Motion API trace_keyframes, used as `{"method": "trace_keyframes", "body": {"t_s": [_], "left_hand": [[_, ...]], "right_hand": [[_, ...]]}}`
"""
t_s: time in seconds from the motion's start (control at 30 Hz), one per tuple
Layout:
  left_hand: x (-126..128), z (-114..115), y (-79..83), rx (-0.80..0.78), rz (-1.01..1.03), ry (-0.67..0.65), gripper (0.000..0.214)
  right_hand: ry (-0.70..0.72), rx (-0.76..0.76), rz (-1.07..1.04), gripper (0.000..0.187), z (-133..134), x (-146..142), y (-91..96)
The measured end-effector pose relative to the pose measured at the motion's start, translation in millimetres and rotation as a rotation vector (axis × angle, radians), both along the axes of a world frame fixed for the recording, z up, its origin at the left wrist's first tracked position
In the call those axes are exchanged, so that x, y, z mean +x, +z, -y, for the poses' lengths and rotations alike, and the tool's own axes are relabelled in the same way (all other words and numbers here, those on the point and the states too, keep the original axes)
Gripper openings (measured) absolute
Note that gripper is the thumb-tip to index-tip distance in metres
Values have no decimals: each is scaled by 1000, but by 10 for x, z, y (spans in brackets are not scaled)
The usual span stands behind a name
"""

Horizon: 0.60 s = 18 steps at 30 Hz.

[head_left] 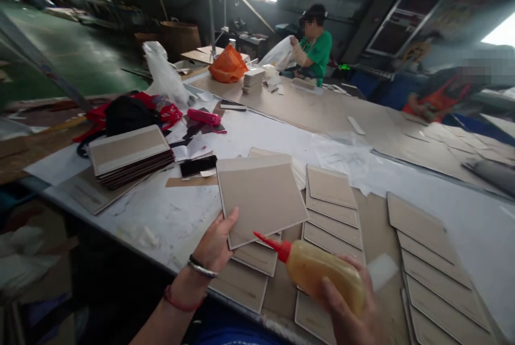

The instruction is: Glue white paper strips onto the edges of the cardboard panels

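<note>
My left hand [219,240] grips a flat greyish-tan board [261,195] by its near left corner, thumb on top, and holds it tilted above the table. In my right hand [354,302] lies a squeeze glue bottle [325,272] with yellowish contents and a red nozzle. The nozzle tip points left, close to the board's near edge; whether it touches I cannot tell. Beneath and beside the held board, overlapping rows of similar boards [332,189] lie on the table. Another overlapping row [426,232] is at the right.
A stack of boards [131,154] stands at the left near a black bag [131,114], a pink pouch [204,117] and a dark phone-like slab [198,166]. Across the table sits a person in green [322,52]; another person in an orange apron [444,101] is at the right.
</note>
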<state>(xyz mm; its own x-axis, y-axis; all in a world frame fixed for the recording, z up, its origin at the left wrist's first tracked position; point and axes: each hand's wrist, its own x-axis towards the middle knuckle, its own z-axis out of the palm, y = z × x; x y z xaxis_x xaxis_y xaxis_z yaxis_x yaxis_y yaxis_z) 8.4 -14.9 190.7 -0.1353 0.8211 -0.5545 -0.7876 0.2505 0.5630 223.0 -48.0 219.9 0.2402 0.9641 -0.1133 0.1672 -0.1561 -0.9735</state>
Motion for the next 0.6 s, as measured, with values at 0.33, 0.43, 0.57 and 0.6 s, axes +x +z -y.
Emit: {"method": "trace_keyframes", "body": {"t_s": [0.33,0.43,0.57,0.6], "left_hand": [[738,-141,236,13,23,-147,42],[878,-159,279,16,17,-176,41],[1036,-170,289,31,15,-192,42],[1071,-173,288,33,12,-195,42]], "right_hand": [[-134,61,265,49,194,416,93],[-177,71,312,49,220,571,76],[-242,57,365,50,238,775,76],[-260,54,369,50,239,822,78]]}}
